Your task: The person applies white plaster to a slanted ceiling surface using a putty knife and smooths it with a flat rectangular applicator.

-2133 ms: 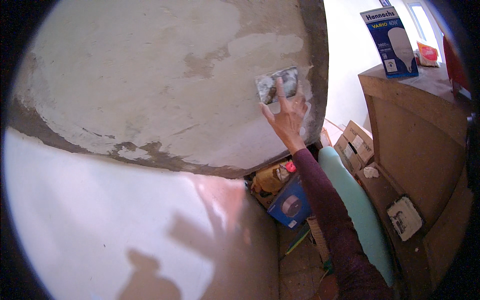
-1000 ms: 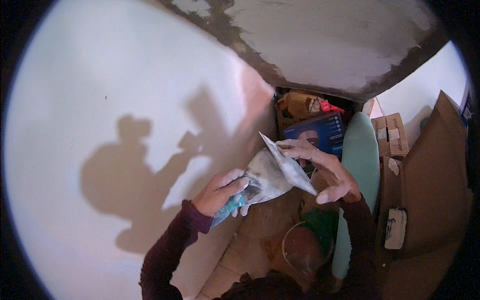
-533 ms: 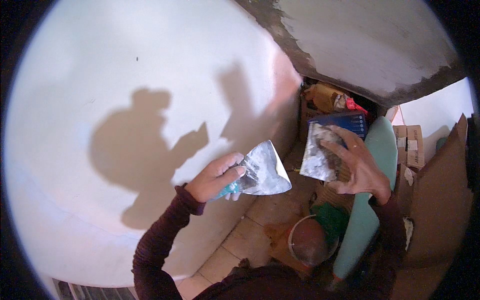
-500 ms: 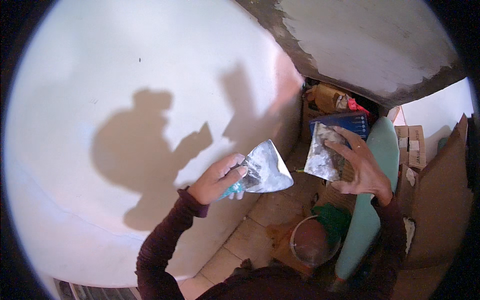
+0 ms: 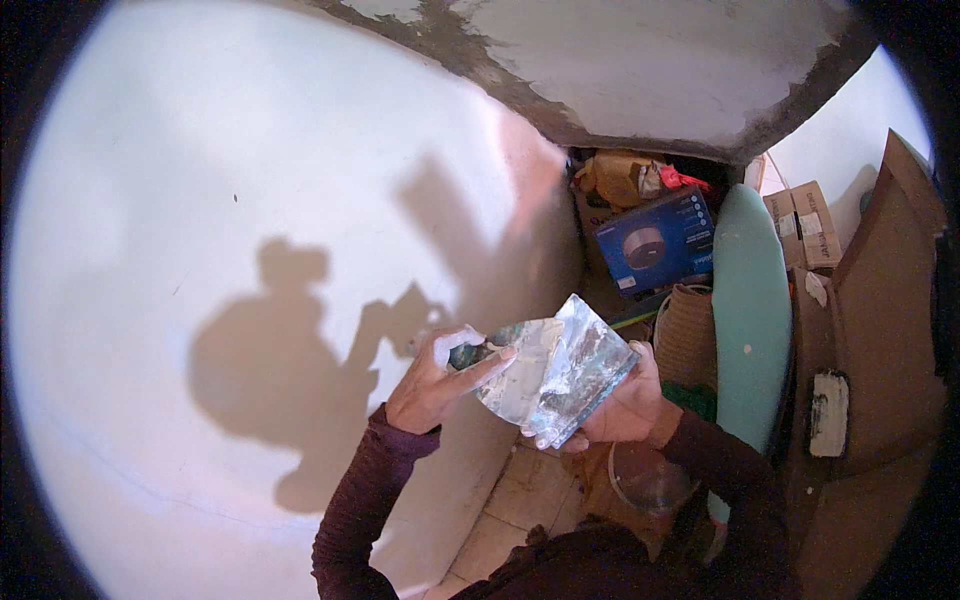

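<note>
My left hand [image 5: 428, 382] grips a putty knife [image 5: 516, 378] by its dark green handle, its wide blade coated in whitish filler. The blade lies against the face of a flat rectangular plate [image 5: 592, 372] streaked with grey and white filler. From below and behind, my right hand [image 5: 632, 402] supports that plate, fingers showing at its lower edge and the thumb near its right corner. Both tools are in front of a smooth white wall [image 5: 160, 220], where shadows of my head and hands fall.
A patchy plastered slab [image 5: 640, 70] overhangs the corner. Under it are a blue box [image 5: 655, 245] and bags. A long pale-green board [image 5: 752, 310] stands at the right, by a cardboard box [image 5: 806, 225] and brown panels [image 5: 890, 330]. A bucket [image 5: 650, 480] stands on the tiled floor [image 5: 515, 490].
My hands have come together: the putty knife's blade now lies on the plate, which my right hand has brought leftward and turned. The view has shifted, revealing more of the blue box.
</note>
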`<state>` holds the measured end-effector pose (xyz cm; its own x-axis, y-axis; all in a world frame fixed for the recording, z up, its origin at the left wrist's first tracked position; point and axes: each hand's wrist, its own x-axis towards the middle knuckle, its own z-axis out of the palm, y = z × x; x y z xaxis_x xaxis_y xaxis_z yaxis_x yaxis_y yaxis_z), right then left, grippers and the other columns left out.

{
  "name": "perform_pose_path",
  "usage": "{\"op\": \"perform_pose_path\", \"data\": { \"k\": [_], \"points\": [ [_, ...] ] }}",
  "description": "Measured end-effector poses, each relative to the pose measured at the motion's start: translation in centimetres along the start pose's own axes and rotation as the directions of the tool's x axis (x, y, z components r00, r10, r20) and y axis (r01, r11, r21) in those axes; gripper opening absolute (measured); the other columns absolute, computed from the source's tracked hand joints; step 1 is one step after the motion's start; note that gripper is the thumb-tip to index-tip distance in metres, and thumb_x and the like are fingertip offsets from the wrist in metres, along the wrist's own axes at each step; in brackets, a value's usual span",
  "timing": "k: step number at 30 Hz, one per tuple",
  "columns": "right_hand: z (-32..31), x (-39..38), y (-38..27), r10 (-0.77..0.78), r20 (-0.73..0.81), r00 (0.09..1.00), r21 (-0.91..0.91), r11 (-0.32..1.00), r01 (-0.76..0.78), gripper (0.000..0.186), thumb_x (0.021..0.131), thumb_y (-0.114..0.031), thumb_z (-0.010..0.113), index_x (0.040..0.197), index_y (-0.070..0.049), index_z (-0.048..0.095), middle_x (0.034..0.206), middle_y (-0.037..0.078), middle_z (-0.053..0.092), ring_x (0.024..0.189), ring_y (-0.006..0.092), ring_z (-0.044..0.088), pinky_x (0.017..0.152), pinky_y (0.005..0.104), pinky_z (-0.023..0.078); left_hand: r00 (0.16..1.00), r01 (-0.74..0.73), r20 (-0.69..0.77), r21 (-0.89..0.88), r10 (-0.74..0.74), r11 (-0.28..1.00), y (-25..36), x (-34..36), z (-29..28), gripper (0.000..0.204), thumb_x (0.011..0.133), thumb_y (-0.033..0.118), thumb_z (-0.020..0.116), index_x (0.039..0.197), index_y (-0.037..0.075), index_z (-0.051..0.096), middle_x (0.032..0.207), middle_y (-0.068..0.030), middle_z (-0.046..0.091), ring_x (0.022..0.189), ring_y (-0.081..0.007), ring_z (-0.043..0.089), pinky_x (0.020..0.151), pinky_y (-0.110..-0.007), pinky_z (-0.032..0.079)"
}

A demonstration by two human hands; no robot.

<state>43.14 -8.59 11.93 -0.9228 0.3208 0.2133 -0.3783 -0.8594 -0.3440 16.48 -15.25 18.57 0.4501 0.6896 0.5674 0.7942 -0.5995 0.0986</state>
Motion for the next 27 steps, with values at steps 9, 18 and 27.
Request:
{"op": "perform_pose_path", "data": {
  "k": [9,18,27],
  "points": [
    [-5.3,0.1,-0.1,-0.063,0.275,0.959,0.024,0.998,0.059,0.092,0.07,-0.061,0.054,0.147,-0.016,0.037,0.147,0.02,0.042,0.123,0.0498,0.047,0.076,0.0554,0.047,0.997,0.045,0.056,0.236,-0.06,0.971,-2.5,0.1,0.6,0.06,0.088,0.001,0.06,0.138,0.033,0.053,0.116,-0.0132,0.052,0.109,-0.0323,0.054,0.097,-0.041,0.043],
    [2.3,-2.1,-8.1,-0.53,0.108,0.841,-0.278,0.796,0.537,0.11,0.062,-0.061,0.077,0.149,-0.012,0.029,0.145,0.028,0.035,0.127,0.0489,0.041,0.077,0.0493,0.051,0.669,0.709,0.045,-0.338,-0.742,0.619,-2.1,-11.9,10.8,0.044,0.093,0.006,0.052,0.136,0.0,0.05,0.112,-0.0203,0.065,0.109,-0.0307,0.061,0.103,-0.041,0.041],
    [3.9,6.0,-26.9,-0.789,0.581,-0.198,-0.67,-0.603,0.433,0.102,0.079,-0.018,0.078,0.154,-0.002,0.011,0.15,0.023,0.03,0.134,0.0335,0.039,0.103,0.0397,0.042,0.191,0.828,0.298,-0.561,-0.935,-0.009,5.1,-19.0,16.6,0.042,0.093,0.008,0.052,0.134,0.0,0.051,0.113,-0.0192,0.065,0.108,-0.0293,0.06,0.101,-0.04,0.042]
  ]
}}
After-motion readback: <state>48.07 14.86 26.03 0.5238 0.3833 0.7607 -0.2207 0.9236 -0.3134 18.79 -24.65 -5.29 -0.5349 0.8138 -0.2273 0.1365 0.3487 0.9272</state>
